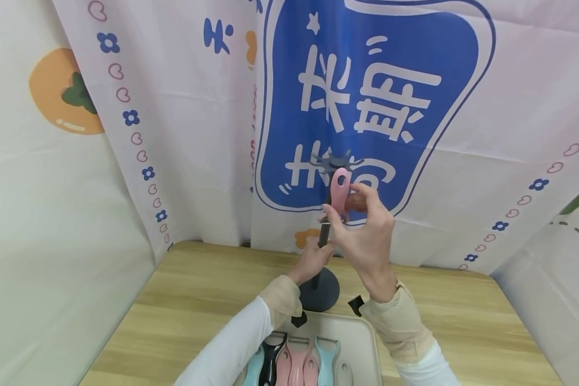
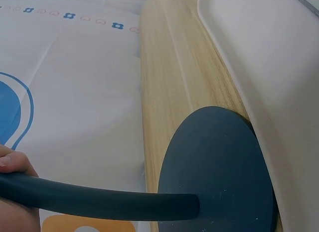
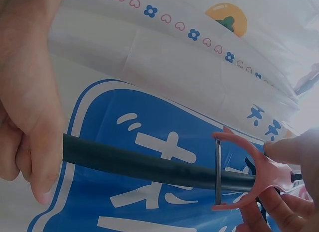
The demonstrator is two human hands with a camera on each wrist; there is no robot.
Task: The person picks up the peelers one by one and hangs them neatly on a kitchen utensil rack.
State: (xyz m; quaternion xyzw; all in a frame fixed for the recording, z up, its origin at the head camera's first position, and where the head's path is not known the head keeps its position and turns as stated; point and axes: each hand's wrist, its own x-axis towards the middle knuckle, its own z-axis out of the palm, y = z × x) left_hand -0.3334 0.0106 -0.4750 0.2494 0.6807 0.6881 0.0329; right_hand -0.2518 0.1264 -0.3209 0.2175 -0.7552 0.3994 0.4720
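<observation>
A dark utensil stand has a round base (image 1: 329, 294), a slim pole (image 1: 324, 234) and a ring of hooks (image 1: 336, 162) at its top. My left hand (image 1: 312, 261) grips the pole partway up, above the base. With thumb and fingers, my right hand (image 1: 372, 228) pinches a pink Y-shaped peeler (image 1: 339, 199) up beside the hooks. The peeler's handle, with a hole in its end, points upward, and its metal blade (image 3: 218, 172) is at the lower end, crossing the pole in the right wrist view.
A pale tray (image 1: 373, 354) lies at the front, close against the stand's base. In it are several peelers, among them a black peeler (image 1: 271, 356), a pink peeler (image 1: 297, 358) and a light blue peeler (image 1: 327, 360). Behind the wooden table (image 1: 463, 316) hangs a printed cloth (image 1: 212, 161).
</observation>
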